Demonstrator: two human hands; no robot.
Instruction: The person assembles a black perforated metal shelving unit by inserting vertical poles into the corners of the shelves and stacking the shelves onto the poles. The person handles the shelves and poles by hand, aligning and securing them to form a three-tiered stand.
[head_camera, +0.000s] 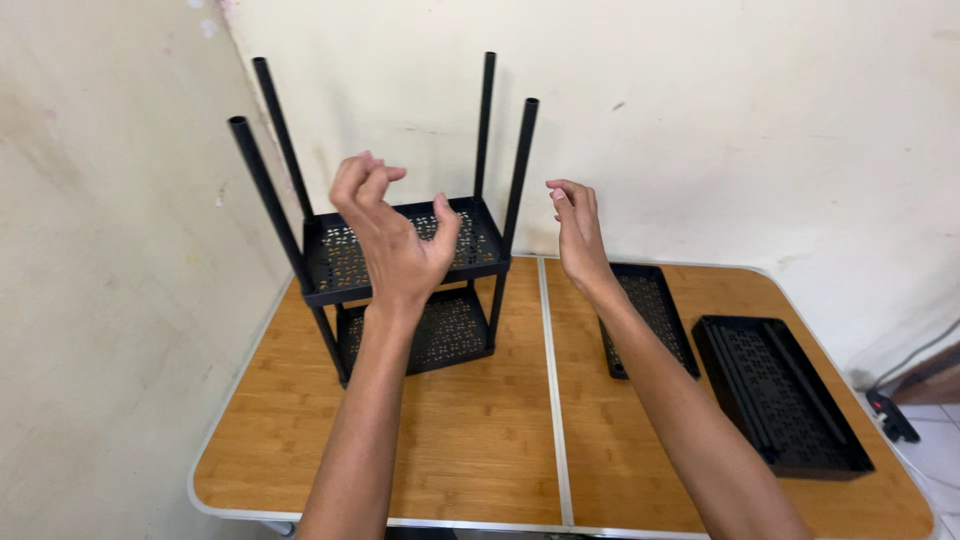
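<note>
Both forearms reach over the tabletop; left hand and right hand hover empty, grip loosely apart, near the black rack.

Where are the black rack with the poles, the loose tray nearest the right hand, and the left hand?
black rack (340, 255), head view, on its perforated upper shelf.
loose tray (660, 310), head view, on its perforated floor.
left hand (395, 240), head view, on the back of the hand.
</note>
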